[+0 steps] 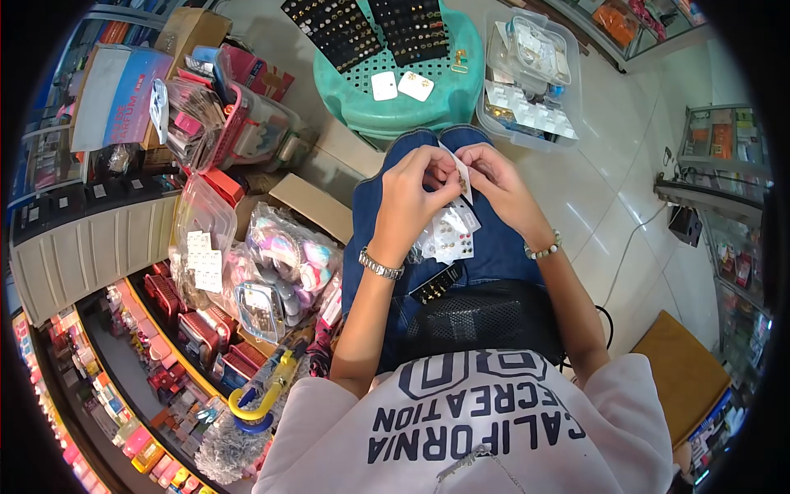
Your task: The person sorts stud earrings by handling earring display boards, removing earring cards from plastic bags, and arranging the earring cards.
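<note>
Over my lap, my left hand [421, 183] and my right hand [496, 177] pinch a small white earring card [465, 183] between them. The fingers of both hands are closed at its edges, and the card is tilted, seen nearly edge-on. Just below, on my jeans, lie more white earring cards [454, 235] with small studs, some in clear plastic. A narrow black card [436, 284] with gold-coloured pieces lies nearer my waist. Ahead, a green stool [346, 103] bears two black earring boards [409, 31], white cards [384, 86] and a small gold-coloured piece [459, 60].
Right of the stool stands a clear plastic bin [531, 78] with cards and smaller boxes. To the left are a pink basket [226, 132], bagged goods [288, 247], and a yellow hooked handle [276, 391]. Glass display cases [724, 156] line the right side.
</note>
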`<state>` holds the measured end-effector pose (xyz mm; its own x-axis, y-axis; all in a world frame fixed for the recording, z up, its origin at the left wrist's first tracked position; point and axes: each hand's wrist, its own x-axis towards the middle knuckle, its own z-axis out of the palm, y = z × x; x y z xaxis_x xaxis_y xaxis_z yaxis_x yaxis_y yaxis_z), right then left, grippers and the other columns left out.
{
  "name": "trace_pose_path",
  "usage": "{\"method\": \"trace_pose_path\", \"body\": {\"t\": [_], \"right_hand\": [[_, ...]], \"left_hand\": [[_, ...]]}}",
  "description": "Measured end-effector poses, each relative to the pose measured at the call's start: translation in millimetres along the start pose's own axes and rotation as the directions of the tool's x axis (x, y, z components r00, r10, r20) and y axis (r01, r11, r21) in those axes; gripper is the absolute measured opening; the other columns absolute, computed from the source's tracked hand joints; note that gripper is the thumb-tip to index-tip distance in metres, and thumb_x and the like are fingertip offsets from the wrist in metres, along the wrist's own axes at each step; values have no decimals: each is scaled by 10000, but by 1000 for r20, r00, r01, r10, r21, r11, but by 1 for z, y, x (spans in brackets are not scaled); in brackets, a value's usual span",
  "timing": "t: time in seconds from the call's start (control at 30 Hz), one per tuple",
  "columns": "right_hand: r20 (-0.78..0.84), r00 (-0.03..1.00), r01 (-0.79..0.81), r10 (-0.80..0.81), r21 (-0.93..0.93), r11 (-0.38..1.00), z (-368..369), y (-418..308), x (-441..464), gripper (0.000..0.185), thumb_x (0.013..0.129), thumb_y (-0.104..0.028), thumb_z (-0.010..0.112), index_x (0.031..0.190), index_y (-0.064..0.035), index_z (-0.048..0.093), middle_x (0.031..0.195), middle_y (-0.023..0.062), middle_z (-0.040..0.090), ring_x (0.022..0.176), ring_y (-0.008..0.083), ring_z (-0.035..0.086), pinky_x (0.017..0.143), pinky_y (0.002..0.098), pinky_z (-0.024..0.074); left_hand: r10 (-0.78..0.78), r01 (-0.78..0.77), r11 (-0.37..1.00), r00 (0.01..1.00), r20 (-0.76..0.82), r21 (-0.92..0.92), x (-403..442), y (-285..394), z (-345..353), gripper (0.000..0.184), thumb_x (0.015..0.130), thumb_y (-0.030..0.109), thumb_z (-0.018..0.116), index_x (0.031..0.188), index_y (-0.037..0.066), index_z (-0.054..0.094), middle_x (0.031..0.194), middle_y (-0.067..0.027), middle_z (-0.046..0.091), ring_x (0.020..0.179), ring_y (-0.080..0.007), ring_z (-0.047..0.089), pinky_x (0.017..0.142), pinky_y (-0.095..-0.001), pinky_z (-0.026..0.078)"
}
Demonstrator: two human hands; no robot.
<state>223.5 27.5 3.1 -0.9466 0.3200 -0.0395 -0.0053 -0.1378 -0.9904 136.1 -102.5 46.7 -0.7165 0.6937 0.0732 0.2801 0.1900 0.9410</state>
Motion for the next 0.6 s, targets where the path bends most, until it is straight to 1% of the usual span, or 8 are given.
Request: {"method": "trace_pose_path", "body": {"t": [0.2, 0.33, 0.37, 0.5, 0.6], "right_hand": [[-1, 999, -45, 45, -53, 998, -2, 3, -8, 87, 837, -34, 519, 915, -4, 541, 933, 47, 558, 781, 99, 502, 709, 215, 426], [58, 995, -74, 79, -77, 994, -4, 3, -13, 99, 863, -25, 470, 958, -15, 495, 996, 35, 519, 853, 87, 468, 772, 198, 384], [56, 995, -77, 81, -77, 994, -5, 3, -14, 99, 863, -25, 470, 958, -15, 495, 996, 35, 519, 853, 87, 468, 772, 198, 384], [61, 996, -66, 71, -86, 994, -6, 6, -14, 90, 863, -31, 477, 950, -16, 496, 992, 36, 519, 842, 88, 464, 767, 198, 384], [75, 995, -59, 66, -83, 995, -8, 8, -15, 87, 862, -29, 476, 946, -19, 496, 995, 38, 518, 838, 90, 463, 766, 199, 384]], "left_hand": [[38, -38, 999, 999, -17, 19, -4, -8, 7, 196, 632, -26, 646, 794, 11, 543, 698, -27, 553, 581, -99, 470, 546, -206, 416], [67, -66, 995, 997, -22, 74, -8, -12, 11, 221, 625, -30, 652, 808, 13, 537, 687, -21, 559, 571, -93, 471, 542, -202, 418], [66, -64, 995, 998, -20, 74, -9, -12, 12, 221, 625, -30, 652, 808, 13, 537, 687, -21, 559, 571, -93, 471, 542, -202, 418], [-3, 2, 1000, 999, -32, -28, -11, -15, 13, 221, 619, -36, 654, 805, 9, 543, 677, -19, 568, 561, -89, 473, 534, -197, 417], [-14, 13, 999, 1000, -23, -35, -12, -16, 14, 223, 618, -39, 654, 808, 6, 545, 675, -20, 574, 560, -88, 477, 534, -195, 419]]}}
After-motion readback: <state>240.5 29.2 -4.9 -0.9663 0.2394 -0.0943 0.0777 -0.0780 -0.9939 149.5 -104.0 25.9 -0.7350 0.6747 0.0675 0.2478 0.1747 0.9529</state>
